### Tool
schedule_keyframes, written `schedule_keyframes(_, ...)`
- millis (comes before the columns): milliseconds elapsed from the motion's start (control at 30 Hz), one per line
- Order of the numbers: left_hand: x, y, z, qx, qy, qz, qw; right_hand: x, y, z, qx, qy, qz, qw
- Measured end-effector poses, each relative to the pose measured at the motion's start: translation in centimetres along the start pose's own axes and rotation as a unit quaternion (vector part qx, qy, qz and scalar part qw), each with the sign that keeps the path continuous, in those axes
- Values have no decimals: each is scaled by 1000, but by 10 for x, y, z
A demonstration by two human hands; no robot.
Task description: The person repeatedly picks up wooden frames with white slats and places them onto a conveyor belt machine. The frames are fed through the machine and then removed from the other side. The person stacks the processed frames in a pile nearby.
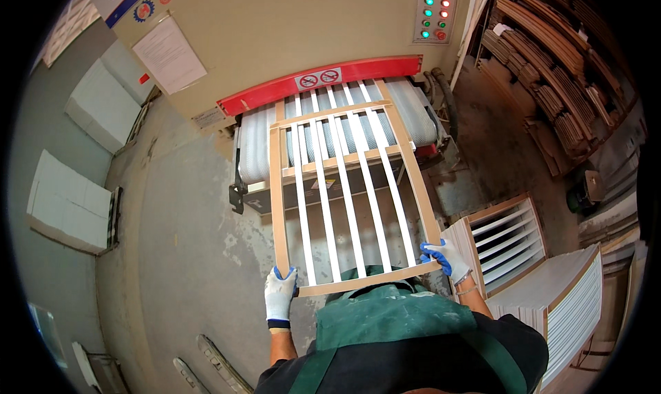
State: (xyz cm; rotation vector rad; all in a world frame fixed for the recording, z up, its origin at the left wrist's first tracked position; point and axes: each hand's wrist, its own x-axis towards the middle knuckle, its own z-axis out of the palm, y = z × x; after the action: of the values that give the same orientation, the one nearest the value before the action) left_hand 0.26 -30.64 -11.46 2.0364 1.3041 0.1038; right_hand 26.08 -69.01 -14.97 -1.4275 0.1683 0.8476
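Basically, white-and-blue-gloved left hand and right hand grip the near corners of the rectangular tan-edged, white-slatted frame; long axis runs near-to-far, far end over the grey textured conveyor belt. Right hand's slightly farther forward.

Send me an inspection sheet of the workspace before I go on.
Surface: conveyor pale and textured; floor grey, with pale patches.
Job's things: slatted frame spans from the person to the conveyor; its far end appears to overlap a second frame that runs under the red bar.
Clutter: slatted stacks close by on the right; white stacks on the left.
Hands: left hand and right hand, both gloved, grip the slatted frame's near corners.
Cables: dark hoses or cables right of the conveyor; which, I cannot tell.
Surroundings: beige machine ahead, green and red lights lit; piled boards far right.
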Motion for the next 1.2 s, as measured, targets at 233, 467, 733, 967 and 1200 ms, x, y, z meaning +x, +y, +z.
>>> schedule_keyframes(233,1,-10,4,11,11,5,1000,-2,6,1,-4,10,9,1000)
schedule_keyframes(467,3,-23,8,15,11,-4,1000,1,16,0,-3,-1,-1,1000)
schedule_keyframes(733,1,-25,8,18,4,-22,1000,-3,14,10,6,19,12,1000)
schedule_keyframes(967,6,-35,14,10,-9,-30,999,2,24,6,5,9,6,1000)
schedule_keyframes(1200,8,-41,15,-3,-7,-33,999,4,26,10,-6,18,8,1000)
